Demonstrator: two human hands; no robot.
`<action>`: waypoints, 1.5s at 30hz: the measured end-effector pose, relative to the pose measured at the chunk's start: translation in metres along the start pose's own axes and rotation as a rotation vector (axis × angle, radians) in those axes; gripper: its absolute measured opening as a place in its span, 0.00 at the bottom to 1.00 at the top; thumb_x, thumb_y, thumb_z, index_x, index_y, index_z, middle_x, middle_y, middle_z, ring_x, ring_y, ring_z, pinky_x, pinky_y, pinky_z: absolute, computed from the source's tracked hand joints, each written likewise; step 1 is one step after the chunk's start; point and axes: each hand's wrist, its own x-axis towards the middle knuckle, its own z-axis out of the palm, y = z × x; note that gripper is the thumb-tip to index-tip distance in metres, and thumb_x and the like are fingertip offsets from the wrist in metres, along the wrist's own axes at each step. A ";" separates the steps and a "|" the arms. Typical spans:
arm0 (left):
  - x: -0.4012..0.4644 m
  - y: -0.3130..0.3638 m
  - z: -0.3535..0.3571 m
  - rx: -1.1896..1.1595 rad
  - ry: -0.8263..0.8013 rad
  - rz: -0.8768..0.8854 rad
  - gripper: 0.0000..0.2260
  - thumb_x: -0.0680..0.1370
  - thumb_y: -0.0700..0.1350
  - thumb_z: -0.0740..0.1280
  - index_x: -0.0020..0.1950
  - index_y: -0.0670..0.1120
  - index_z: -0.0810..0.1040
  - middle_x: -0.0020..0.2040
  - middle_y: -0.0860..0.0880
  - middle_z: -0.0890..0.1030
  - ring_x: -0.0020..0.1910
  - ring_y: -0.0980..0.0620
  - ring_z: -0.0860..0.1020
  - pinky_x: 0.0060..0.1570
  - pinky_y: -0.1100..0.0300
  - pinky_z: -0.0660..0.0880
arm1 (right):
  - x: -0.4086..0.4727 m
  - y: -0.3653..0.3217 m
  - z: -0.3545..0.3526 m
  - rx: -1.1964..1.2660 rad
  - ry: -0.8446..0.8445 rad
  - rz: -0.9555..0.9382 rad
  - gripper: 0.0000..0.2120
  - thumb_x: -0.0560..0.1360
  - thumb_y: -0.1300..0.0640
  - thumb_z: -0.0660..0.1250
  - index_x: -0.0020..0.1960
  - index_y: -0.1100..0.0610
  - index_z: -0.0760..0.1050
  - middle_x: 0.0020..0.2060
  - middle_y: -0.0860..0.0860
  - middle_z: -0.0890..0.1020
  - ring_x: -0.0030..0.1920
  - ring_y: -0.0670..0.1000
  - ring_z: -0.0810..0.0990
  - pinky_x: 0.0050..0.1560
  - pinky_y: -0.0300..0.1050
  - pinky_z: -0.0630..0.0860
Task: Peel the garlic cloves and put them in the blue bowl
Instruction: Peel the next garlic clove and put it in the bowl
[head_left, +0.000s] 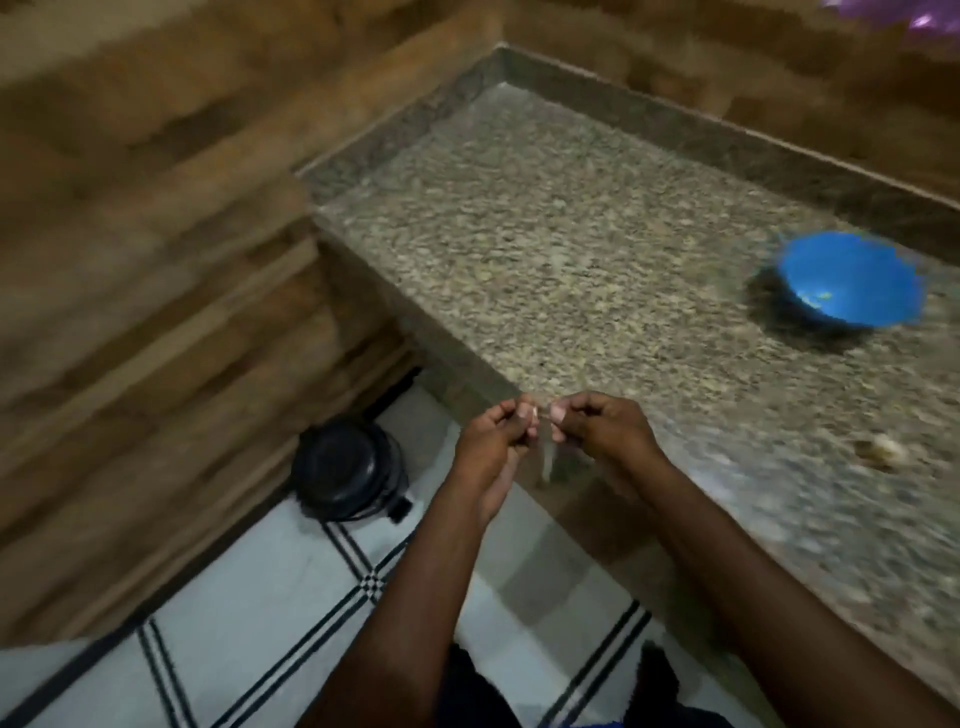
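Garlic clove (543, 415) hard to make out in the blur, pinched between both thumbs and fingertips, left hand (496, 436) and right hand (597, 428) curled nearly knuckle to knuckle over the counter (571, 249) edge, blue bowl (852, 278) well off right, pale scrap (885, 447) on the stone, black bin (345, 470) below

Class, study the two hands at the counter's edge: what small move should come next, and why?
Probably keep pulling the skin off: the left hand and right hand pinch something small and pale between their fingertips, too blurred to identify, while the blue bowl sits far off on the granite counter.
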 end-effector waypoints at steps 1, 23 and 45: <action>0.002 0.021 -0.031 -0.041 0.023 0.011 0.06 0.82 0.32 0.62 0.51 0.40 0.78 0.39 0.49 0.83 0.38 0.56 0.79 0.39 0.66 0.77 | 0.008 0.003 0.038 -0.007 -0.027 0.004 0.02 0.75 0.68 0.72 0.47 0.67 0.81 0.31 0.58 0.82 0.32 0.51 0.80 0.38 0.40 0.79; 0.079 0.173 -0.456 -0.236 0.517 -0.056 0.12 0.79 0.29 0.64 0.63 0.29 0.76 0.48 0.41 0.81 0.45 0.50 0.80 0.40 0.67 0.81 | 0.128 0.133 0.468 -0.151 -0.191 0.402 0.06 0.76 0.73 0.68 0.41 0.66 0.77 0.40 0.61 0.79 0.39 0.55 0.78 0.46 0.45 0.78; 0.315 0.016 -0.623 0.368 0.648 -0.141 0.04 0.76 0.29 0.68 0.45 0.34 0.82 0.47 0.35 0.83 0.51 0.33 0.82 0.55 0.39 0.79 | 0.338 0.407 0.504 -1.119 -0.133 0.230 0.16 0.73 0.57 0.74 0.55 0.68 0.80 0.50 0.63 0.84 0.54 0.62 0.84 0.57 0.55 0.79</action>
